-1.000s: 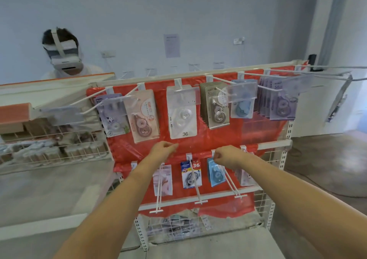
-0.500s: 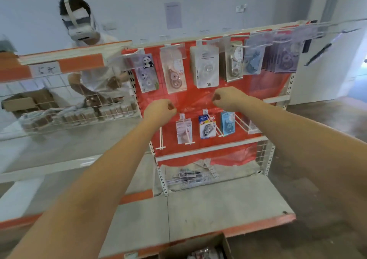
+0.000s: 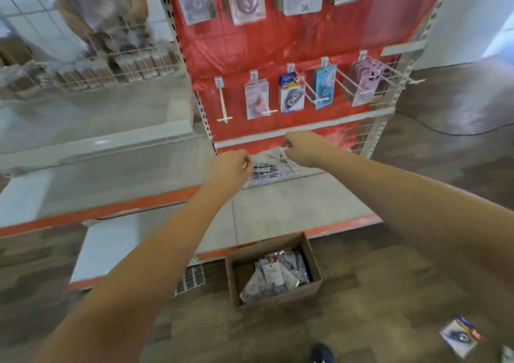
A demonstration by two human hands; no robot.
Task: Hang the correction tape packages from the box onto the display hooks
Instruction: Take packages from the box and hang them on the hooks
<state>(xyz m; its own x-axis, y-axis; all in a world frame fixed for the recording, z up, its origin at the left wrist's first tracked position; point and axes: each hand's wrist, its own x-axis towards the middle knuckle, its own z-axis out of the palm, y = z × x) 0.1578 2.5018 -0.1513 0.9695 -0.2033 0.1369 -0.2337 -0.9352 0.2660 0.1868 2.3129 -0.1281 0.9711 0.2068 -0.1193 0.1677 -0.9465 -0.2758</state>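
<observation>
A brown cardboard box (image 3: pixel 279 299) stands on the floor below the shelf, with several correction tape packages (image 3: pixel 274 277) inside. The red display panel (image 3: pixel 281 46) carries a lower row of white hooks: an empty hook (image 3: pixel 223 103) at the left, then a pink package (image 3: pixel 256 98), a blue-and-white package (image 3: pixel 290 96), a light blue one (image 3: pixel 323 85) and pink ones (image 3: pixel 363 82). More packages hang along the top. My left hand (image 3: pixel 233 165) and my right hand (image 3: pixel 303 148) reach out in front of the low wire basket, fingers curled, with nothing visibly held.
A grey shelf base with an orange edge (image 3: pixel 281 212) lies between me and the panel. One loose package (image 3: pixel 460 337) lies on the floor at the lower right. My shoe (image 3: pixel 322 354) shows at the bottom. Another person (image 3: pixel 97 6) stands behind the wire shelving at the upper left.
The view has tilted down and both hands have dropped from the upper packages to the wire basket's level. The box on the floor is now fully in sight.
</observation>
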